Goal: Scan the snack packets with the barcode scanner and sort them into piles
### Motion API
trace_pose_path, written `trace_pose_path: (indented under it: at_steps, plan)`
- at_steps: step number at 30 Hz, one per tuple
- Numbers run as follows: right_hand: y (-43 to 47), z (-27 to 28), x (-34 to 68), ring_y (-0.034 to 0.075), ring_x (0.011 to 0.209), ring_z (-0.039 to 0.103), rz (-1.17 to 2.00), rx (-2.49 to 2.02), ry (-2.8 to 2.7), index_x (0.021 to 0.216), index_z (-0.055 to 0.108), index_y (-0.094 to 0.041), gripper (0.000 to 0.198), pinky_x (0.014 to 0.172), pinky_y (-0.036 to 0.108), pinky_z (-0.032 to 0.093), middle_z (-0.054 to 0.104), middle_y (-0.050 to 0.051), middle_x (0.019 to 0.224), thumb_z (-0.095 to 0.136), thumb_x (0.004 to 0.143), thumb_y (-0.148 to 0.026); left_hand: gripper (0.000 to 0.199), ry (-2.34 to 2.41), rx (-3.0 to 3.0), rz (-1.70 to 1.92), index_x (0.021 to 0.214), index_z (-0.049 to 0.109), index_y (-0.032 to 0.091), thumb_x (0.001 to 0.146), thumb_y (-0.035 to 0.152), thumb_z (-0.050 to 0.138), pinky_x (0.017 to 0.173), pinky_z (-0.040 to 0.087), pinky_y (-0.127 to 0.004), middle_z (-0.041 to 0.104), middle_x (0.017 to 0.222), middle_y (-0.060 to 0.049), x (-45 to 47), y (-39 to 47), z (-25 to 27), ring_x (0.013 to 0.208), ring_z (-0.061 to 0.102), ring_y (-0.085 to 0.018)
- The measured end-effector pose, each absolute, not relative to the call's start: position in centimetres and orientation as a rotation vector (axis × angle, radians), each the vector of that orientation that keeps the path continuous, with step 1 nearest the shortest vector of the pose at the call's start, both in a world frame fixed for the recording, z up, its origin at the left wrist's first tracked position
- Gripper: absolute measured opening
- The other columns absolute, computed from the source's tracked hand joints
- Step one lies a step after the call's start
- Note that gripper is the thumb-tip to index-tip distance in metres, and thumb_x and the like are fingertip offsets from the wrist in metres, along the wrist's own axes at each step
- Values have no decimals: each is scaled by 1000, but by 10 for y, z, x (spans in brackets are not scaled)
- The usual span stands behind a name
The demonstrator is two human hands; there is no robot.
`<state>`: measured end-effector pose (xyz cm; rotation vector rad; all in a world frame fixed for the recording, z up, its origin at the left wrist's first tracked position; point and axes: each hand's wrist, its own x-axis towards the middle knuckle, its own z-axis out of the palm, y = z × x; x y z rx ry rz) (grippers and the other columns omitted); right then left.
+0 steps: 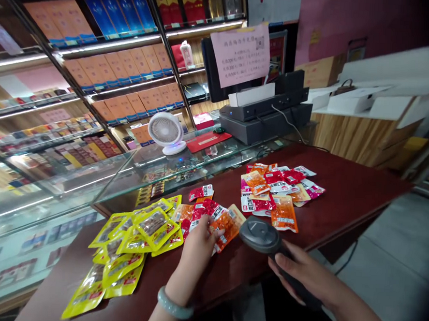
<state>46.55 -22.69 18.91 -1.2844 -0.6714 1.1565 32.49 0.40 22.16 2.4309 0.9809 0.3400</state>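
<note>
My right hand (298, 270) is wrapped round the handle of a black barcode scanner (262, 235), whose head points left over the table edge. My left hand (203, 239), with a pale bangle on its wrist, pinches an orange snack packet (225, 227). Beneath and behind it lie more small packets in red (205, 208), white and orange. To the left spreads a heap of yellow snack packets (154, 227) with clear windows. Another pile of red, orange and white packets (267, 190) lies beyond the scanner.
All packets lie on a dark red table (347, 188). Behind it stands a glass display counter (126, 174) bearing a white fan (165, 131), a red mat (208, 141) and a black cash register (264, 120). Shelves of boxes (114, 72) line the wall.
</note>
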Motion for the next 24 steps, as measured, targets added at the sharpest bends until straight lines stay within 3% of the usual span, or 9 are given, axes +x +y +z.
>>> trace_pose_path:
  at_steps: [7,11,16,20,24]
  plan:
    - [-227,197,485,4,36,40,1087,-1317,-500,82,50,-21,49,33,16,34,49,-6,62,61,78,-68,29,789,2066,428,104,49,22,83,36,61,47,39,-20,62,72,3,452,11,220,47,57,-10]
    - [-223,197,486,4,36,41,1049,-1315,-358,88,50,-22,50,32,16,33,51,-6,62,65,75,-67,32,664,2001,331,115,52,19,85,25,60,56,46,-21,70,90,-5,493,9,215,59,65,-12]
    - [-210,201,480,5,39,44,1106,-1270,-252,103,50,-24,51,33,15,31,53,-6,66,68,75,-63,37,595,2322,476,115,63,19,79,26,69,83,49,-29,69,111,-11,463,18,223,96,65,-20]
    - [-192,212,469,6,39,44,1173,-1258,-332,95,51,-24,48,33,16,33,53,-6,67,69,74,-63,30,704,2546,416,110,67,21,82,32,66,91,45,-31,69,110,-9,403,38,230,101,63,-21]
    - [-175,218,458,5,39,43,1245,-1287,-389,87,50,-23,49,33,17,34,54,-5,67,69,71,-66,37,1011,2773,298,112,67,20,83,42,62,95,42,-36,68,109,-12,354,65,233,107,60,-26]
